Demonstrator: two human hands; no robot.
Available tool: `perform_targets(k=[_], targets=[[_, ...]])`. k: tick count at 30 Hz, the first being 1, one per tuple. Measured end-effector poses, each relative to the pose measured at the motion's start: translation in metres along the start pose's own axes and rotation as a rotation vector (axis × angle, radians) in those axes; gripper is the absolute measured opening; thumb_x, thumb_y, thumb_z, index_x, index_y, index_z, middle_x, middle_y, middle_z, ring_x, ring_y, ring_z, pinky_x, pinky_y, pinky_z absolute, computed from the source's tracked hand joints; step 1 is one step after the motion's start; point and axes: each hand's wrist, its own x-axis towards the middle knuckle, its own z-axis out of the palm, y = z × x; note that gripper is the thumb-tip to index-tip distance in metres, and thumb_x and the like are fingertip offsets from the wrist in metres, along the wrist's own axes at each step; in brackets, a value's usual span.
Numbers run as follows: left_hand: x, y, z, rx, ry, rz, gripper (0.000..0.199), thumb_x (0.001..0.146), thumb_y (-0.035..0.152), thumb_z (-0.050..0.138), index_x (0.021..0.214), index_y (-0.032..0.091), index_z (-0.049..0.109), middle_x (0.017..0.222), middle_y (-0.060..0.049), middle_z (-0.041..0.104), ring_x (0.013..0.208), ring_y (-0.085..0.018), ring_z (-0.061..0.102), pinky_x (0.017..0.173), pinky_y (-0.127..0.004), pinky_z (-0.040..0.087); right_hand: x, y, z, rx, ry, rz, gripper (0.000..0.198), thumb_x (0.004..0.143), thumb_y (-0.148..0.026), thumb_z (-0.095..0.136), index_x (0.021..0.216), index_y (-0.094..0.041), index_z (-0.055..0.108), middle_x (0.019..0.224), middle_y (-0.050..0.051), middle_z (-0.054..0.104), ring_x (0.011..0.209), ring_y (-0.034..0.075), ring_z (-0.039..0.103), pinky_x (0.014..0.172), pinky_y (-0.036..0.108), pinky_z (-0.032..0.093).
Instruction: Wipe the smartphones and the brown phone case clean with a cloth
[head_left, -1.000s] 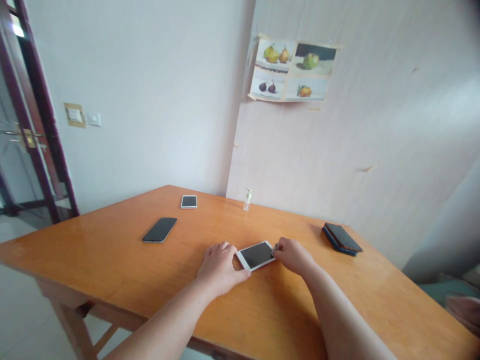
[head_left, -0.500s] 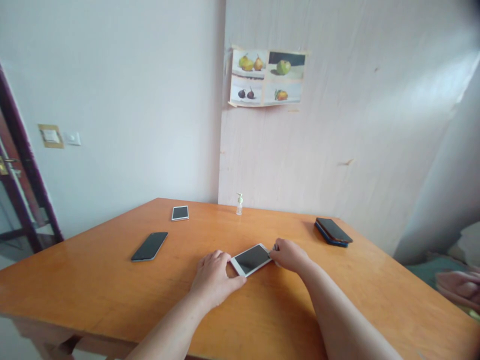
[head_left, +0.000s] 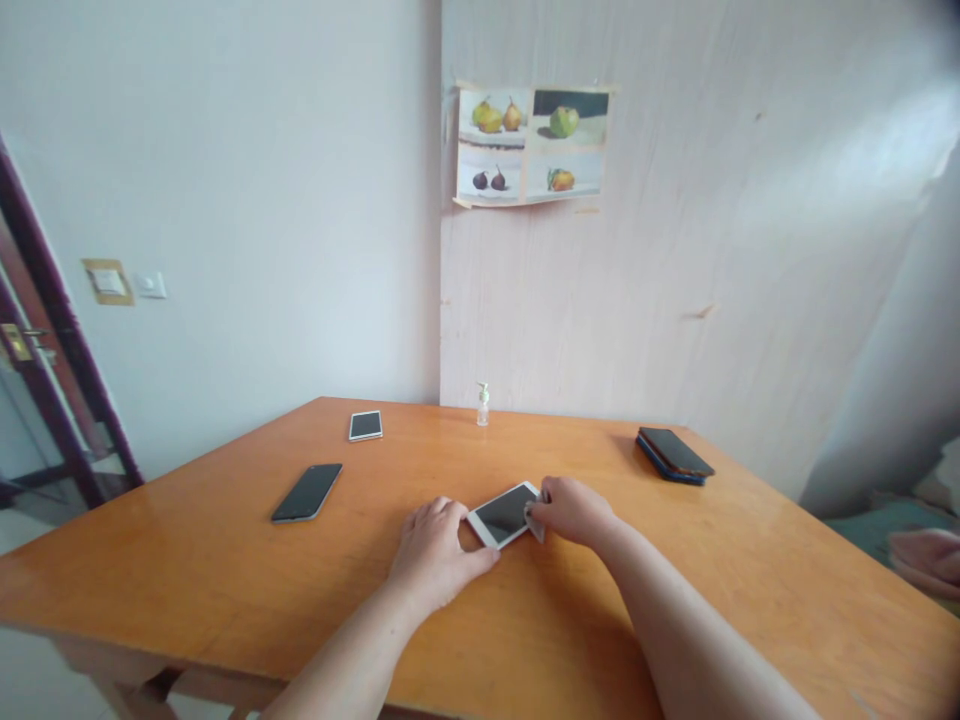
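Note:
A white smartphone (head_left: 501,517) lies face up on the wooden table, turned at an angle. My left hand (head_left: 433,550) grips its near-left end, the thumb at the lower edge and the fingers at the left corner. My right hand (head_left: 574,512) is closed around a small pale cloth (head_left: 535,526), pressed on the phone's right end. Most of the cloth is hidden under my fingers.
A black smartphone (head_left: 308,493) and a white phone (head_left: 366,426) lie at the left. A clear pump bottle (head_left: 483,407) stands at the back of the table (head_left: 187,560). Stacked dark phones (head_left: 675,456) lie at the right. Another person's hand (head_left: 926,562) shows at the right edge.
My right hand has shifted slightly left over the phone's right end, and more of the cloth shows. My left hand keeps its hold. The whole view has shifted slightly.

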Motion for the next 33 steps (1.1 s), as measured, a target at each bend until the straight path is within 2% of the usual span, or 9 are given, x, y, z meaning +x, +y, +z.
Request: perform_targets(k=[2, 4, 11, 14, 19, 24, 29, 31, 33], targets=[[0.000, 0.000, 0.000, -0.011, -0.005, 0.005, 0.044, 0.068, 0.057, 0.069, 0.096, 0.025, 0.061, 0.104, -0.006, 0.061, 0.107, -0.028, 0.057, 0.090, -0.036, 0.041, 0.003, 0.008, -0.004, -0.035, 0.049, 0.069, 0.019, 0.077, -0.033, 0.053, 0.076, -0.017, 0.063, 0.076, 0.010, 0.067, 0.065, 0.018, 0.057, 0.054, 0.025, 0.028], [0.000, -0.001, 0.000, -0.012, 0.003, 0.015, 0.044, 0.068, 0.057, 0.069, 0.096, 0.025, 0.061, 0.103, -0.005, 0.061, 0.107, -0.028, 0.057, 0.089, -0.035, 0.041, 0.001, 0.004, -0.001, -0.041, 0.065, 0.061, 0.018, 0.078, -0.031, 0.052, 0.079, -0.017, 0.063, 0.078, 0.010, 0.068, 0.067, 0.019, 0.058, 0.054, 0.026, 0.028], [0.002, -0.003, 0.004, 0.027, 0.010, 0.024, 0.041, 0.071, 0.061, 0.065, 0.087, 0.024, 0.061, 0.097, -0.006, 0.062, 0.104, -0.028, 0.058, 0.088, -0.035, 0.040, -0.011, -0.038, 0.029, 0.048, -0.031, -0.204, 0.014, 0.076, -0.036, 0.063, 0.081, -0.023, 0.066, 0.078, -0.002, 0.068, 0.069, 0.012, 0.058, 0.056, 0.021, 0.031], [0.002, -0.004, 0.004, 0.005, 0.011, 0.023, 0.042, 0.068, 0.059, 0.068, 0.091, 0.025, 0.061, 0.100, -0.006, 0.062, 0.104, -0.029, 0.058, 0.088, -0.036, 0.040, -0.004, -0.027, 0.026, 0.016, 0.048, -0.120, 0.016, 0.078, -0.035, 0.061, 0.083, -0.021, 0.066, 0.080, 0.002, 0.067, 0.069, 0.014, 0.057, 0.057, 0.023, 0.030], [0.001, -0.003, 0.004, -0.016, 0.024, 0.017, 0.045, 0.067, 0.058, 0.070, 0.096, 0.025, 0.060, 0.102, -0.005, 0.061, 0.106, -0.028, 0.057, 0.089, -0.036, 0.040, 0.009, 0.003, 0.012, -0.009, 0.188, 0.014, 0.021, 0.083, -0.017, 0.049, 0.095, -0.016, 0.065, 0.097, 0.011, 0.064, 0.082, 0.019, 0.059, 0.064, 0.026, 0.033], [0.000, -0.001, 0.001, -0.002, 0.003, 0.009, 0.044, 0.067, 0.059, 0.069, 0.094, 0.025, 0.061, 0.102, -0.006, 0.061, 0.107, -0.029, 0.056, 0.089, -0.036, 0.040, -0.003, -0.021, 0.021, 0.029, 0.145, -0.153, 0.022, 0.077, -0.010, 0.051, 0.086, -0.019, 0.069, 0.094, 0.006, 0.063, 0.083, 0.015, 0.059, 0.071, 0.022, 0.037], [0.001, 0.000, 0.001, 0.035, -0.002, 0.019, 0.038, 0.072, 0.057, 0.064, 0.089, 0.024, 0.061, 0.096, -0.006, 0.061, 0.103, -0.028, 0.058, 0.088, -0.036, 0.040, -0.021, -0.051, 0.031, 0.049, 0.049, -0.543, 0.021, 0.085, -0.018, 0.051, 0.074, -0.021, 0.068, 0.083, 0.002, 0.065, 0.088, 0.014, 0.059, 0.078, 0.021, 0.039], [0.001, 0.000, 0.001, 0.035, -0.002, 0.009, 0.040, 0.072, 0.059, 0.064, 0.090, 0.024, 0.061, 0.098, -0.007, 0.061, 0.104, -0.029, 0.057, 0.089, -0.037, 0.040, -0.019, -0.049, 0.028, -0.041, 0.038, -0.505, 0.024, 0.089, -0.019, 0.048, 0.078, -0.021, 0.069, 0.087, 0.004, 0.068, 0.091, 0.015, 0.060, 0.081, 0.022, 0.039], [0.001, 0.000, 0.002, 0.030, -0.002, -0.004, 0.043, 0.069, 0.060, 0.067, 0.092, 0.024, 0.062, 0.101, -0.007, 0.061, 0.106, -0.029, 0.056, 0.089, -0.036, 0.040, -0.012, -0.040, 0.023, -0.134, 0.050, -0.368, 0.026, 0.089, -0.017, 0.045, 0.082, -0.018, 0.070, 0.093, 0.008, 0.069, 0.094, 0.018, 0.061, 0.083, 0.025, 0.040]])
